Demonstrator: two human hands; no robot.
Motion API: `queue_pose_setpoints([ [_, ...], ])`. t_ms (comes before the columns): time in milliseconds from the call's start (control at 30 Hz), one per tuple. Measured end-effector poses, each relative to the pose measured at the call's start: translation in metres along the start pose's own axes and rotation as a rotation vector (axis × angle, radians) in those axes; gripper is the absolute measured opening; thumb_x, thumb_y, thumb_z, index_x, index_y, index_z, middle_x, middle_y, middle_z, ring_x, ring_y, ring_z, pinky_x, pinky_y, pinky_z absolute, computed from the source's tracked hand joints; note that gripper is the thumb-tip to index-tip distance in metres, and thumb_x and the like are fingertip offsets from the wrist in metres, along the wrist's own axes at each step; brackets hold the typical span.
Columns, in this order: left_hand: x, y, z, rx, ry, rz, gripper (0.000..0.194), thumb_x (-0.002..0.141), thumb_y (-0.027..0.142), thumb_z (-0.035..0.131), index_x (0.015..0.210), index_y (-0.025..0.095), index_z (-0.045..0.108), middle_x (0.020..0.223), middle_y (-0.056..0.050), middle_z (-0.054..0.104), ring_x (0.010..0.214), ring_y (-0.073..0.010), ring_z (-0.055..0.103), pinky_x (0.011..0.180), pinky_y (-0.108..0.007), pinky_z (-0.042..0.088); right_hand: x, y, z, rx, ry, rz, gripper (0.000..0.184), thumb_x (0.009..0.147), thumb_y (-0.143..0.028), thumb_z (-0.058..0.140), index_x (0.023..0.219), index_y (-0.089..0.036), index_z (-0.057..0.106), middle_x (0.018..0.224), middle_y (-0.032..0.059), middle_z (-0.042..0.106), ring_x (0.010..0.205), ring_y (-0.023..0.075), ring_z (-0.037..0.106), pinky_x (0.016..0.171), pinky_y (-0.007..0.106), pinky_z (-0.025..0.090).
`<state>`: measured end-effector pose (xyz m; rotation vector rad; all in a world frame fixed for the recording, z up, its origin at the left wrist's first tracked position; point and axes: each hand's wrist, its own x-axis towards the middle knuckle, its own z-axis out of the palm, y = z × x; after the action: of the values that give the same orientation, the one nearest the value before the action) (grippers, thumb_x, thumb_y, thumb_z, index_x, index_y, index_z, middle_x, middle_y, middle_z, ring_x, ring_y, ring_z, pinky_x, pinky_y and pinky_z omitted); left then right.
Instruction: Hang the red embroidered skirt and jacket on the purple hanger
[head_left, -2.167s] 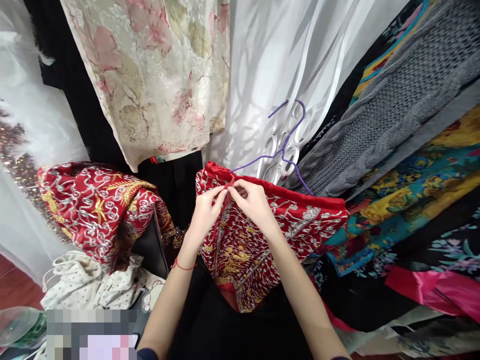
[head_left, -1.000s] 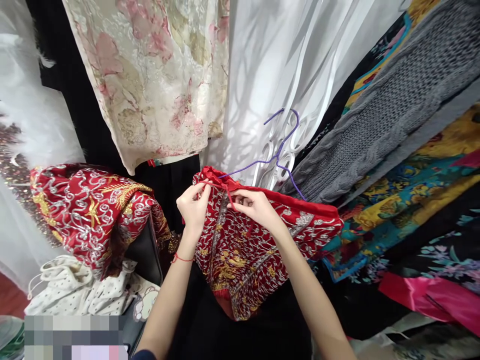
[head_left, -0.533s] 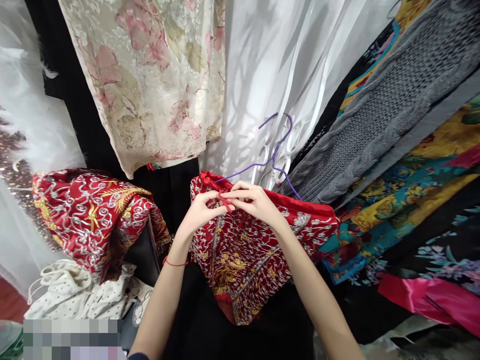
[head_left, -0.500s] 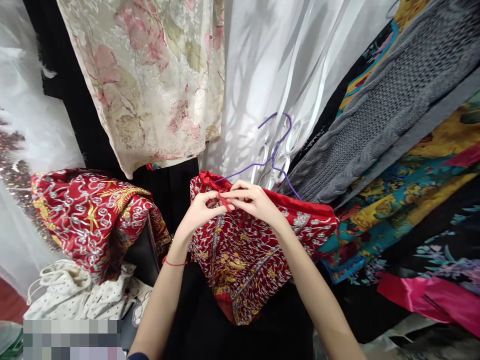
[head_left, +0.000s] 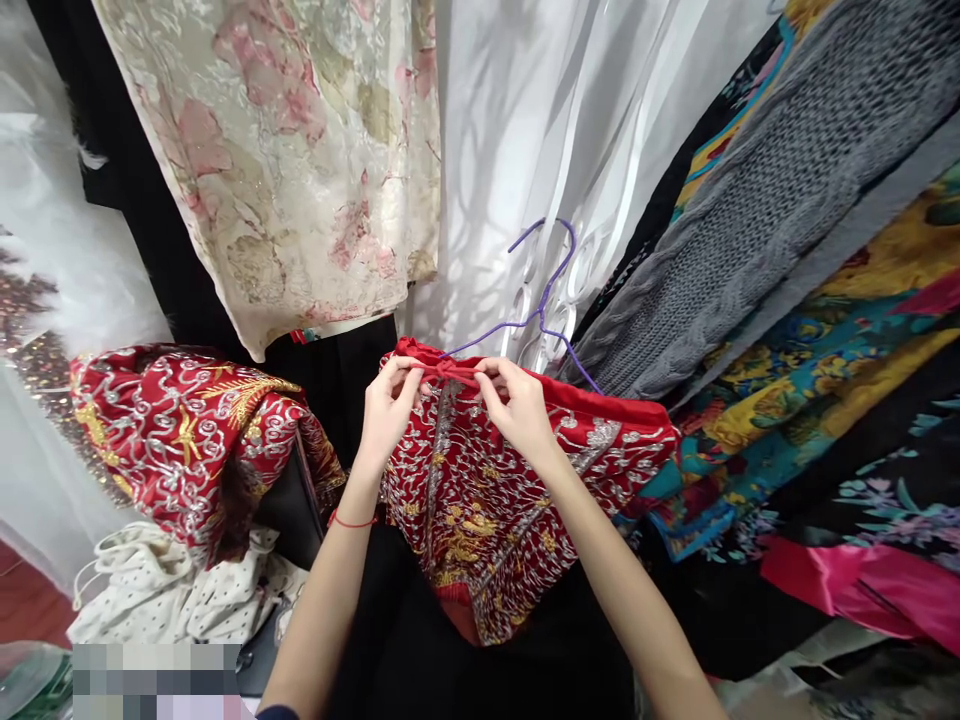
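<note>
A red skirt (head_left: pixel 487 510) with silver and gold embroidery lies across my lap, its plain red waistband upward. A purple hanger (head_left: pixel 541 305) sticks out of the waistband, hook pointing up. Red drawstring (head_left: pixel 448 370) is knotted at the waistband, with what looks like a small bow. My left hand (head_left: pixel 391 405) pinches one side of the drawstring between thumb and fingers. On the other side, my right hand (head_left: pixel 516 405) pinches it too, so the cord stretches between both hands. The fingers partly hide the cord's loops and ends.
Another red embroidered garment (head_left: pixel 184 430) is heaped on the left, above a white dotted cloth (head_left: pixel 142 580). A cream floral garment (head_left: pixel 322 180) hangs ahead. On the right hang a grey knitted garment (head_left: pixel 757 200) and several colourful ones. White curtain (head_left: pixel 487 150) hangs behind the hanger.
My hands have moved apart from close together over the cord, the left going left. The drawstring between them is now drawn out sideways with a knot in the middle.
</note>
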<state>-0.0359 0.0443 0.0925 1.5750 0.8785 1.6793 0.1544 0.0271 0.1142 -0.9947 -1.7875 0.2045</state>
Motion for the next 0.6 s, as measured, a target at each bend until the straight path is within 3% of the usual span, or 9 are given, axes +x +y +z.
queue_pose_setpoints([
  [100,0.004,-0.003,-0.004,0.152,0.091,0.049,0.022,0.092,0.042,0.057,0.094,0.020,0.059,0.075,-0.001,0.067,0.058,-0.0119,0.062,0.062,-0.024,0.049,-0.005,0.002,-0.009,-0.081,0.036,0.034,0.017,0.098,-0.033,0.048,0.095,-0.022,0.060,0.089,0.0038,0.069,0.066,0.0158,0.061,0.064,0.028,0.047],
  [200,0.012,-0.006,-0.012,0.534,0.182,0.162,0.017,0.095,0.035,0.051,0.094,0.022,0.062,0.080,-0.003,0.068,0.071,-0.0158,0.065,0.067,-0.026,0.046,-0.010,0.003,-0.019,-0.273,0.072,-0.002,0.018,0.099,-0.031,0.046,0.097,-0.022,0.061,0.093,0.0051,0.072,0.072,0.0177,0.065,0.065,0.029,0.044],
  [333,0.027,-0.001,-0.023,0.943,0.148,0.310,0.023,0.097,0.033,0.047,0.088,0.023,0.065,0.086,-0.007,0.067,0.087,-0.0217,0.061,0.068,-0.028,0.042,-0.014,0.000,-0.027,-0.538,0.082,-0.065,0.025,0.102,-0.028,0.039,0.099,-0.019,0.062,0.096,0.0088,0.072,0.075,0.0195,0.063,0.067,0.031,0.041],
  [433,0.037,0.007,-0.031,0.917,0.061,0.305,0.018,0.093,0.036,0.052,0.094,0.022,0.065,0.100,-0.009,0.066,0.098,-0.0235,0.060,0.074,-0.030,0.046,-0.016,-0.005,-0.035,-0.659,-0.017,-0.155,0.026,0.102,-0.025,0.037,0.098,-0.019,0.062,0.100,0.0121,0.069,0.086,0.0236,0.062,0.077,0.036,0.042],
  [533,0.048,0.014,-0.036,0.666,-0.118,0.307,0.032,0.085,0.038,0.060,0.112,0.021,0.060,0.121,-0.010,0.063,0.114,-0.0238,0.057,0.094,-0.033,0.047,-0.021,-0.010,-0.058,-0.665,-0.093,-0.252,0.019,0.099,-0.029,0.045,0.106,-0.021,0.061,0.118,0.0147,0.063,0.110,0.0293,0.056,0.088,0.043,0.042],
  [600,0.057,0.017,-0.035,0.500,-0.187,0.246,0.037,0.088,0.044,0.055,0.116,0.020,0.059,0.123,-0.010,0.064,0.113,-0.0225,0.058,0.098,-0.033,0.045,-0.026,-0.011,-0.082,-0.653,-0.072,-0.257,0.022,0.097,-0.035,0.050,0.113,-0.023,0.060,0.125,0.0150,0.058,0.118,0.0310,0.052,0.093,0.046,0.042],
])
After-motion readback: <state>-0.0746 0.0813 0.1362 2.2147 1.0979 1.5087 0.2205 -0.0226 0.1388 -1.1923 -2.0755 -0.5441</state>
